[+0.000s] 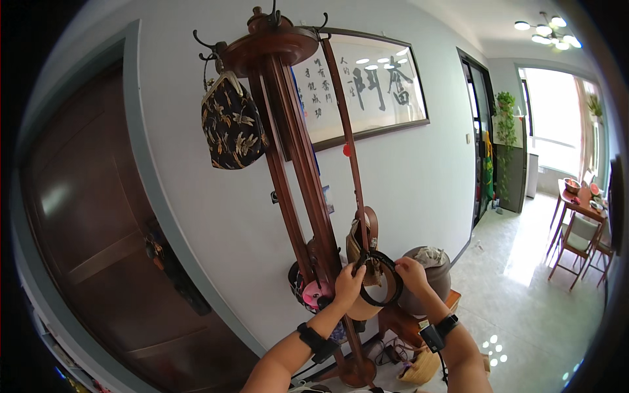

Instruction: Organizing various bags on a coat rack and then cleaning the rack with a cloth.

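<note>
My left hand grips the dark rim of a beige sun visor hat, at its left side. My right hand pinches the same dark band at its upper right. Behind the hat, a brown patterned bag hangs on a long brown strap from a hook of the wooden coat stand. A black clasp purse with a dragonfly pattern hangs from a hook on the left. A pink plush toy or bag hangs low beside my left forearm.
A brown door is at the left. Behind the stand hangs framed calligraphy. A large ceramic jar stands on a wooden stool at the right, near a woven straw bag on the floor. Table and chairs stand further off.
</note>
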### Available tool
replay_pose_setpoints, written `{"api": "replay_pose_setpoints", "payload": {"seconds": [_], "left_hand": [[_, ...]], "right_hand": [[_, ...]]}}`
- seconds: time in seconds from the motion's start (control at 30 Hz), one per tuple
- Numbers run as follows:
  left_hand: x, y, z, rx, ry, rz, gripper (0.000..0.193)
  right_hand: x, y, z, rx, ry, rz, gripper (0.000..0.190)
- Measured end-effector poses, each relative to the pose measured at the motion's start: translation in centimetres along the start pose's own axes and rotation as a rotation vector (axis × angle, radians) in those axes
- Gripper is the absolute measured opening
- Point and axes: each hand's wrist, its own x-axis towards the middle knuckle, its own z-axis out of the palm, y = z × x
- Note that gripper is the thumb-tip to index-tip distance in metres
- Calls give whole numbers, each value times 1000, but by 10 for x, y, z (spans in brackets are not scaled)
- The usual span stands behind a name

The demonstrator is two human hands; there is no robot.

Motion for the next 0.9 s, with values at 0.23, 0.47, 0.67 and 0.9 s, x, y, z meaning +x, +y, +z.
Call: {"api": "replay_pose_setpoints", "payload": {"seconds": [0.23, 0.47, 0.67, 0.9], "left_hand": [[5, -2, -7, 63, -111, 138, 46], [17, 57, -55, 282, 401, 550, 49], [58, 27, -70, 301, 482, 403, 58], [76, 5, -70, 204, 436, 271, 65]], "right_hand": [[8, 18, 3, 27, -26, -49, 26], [-6, 5, 2, -7, 96, -108, 31], [-29, 8, 4, -34, 244, -108, 36], [-45, 51, -7, -14, 266, 21, 38]]}}
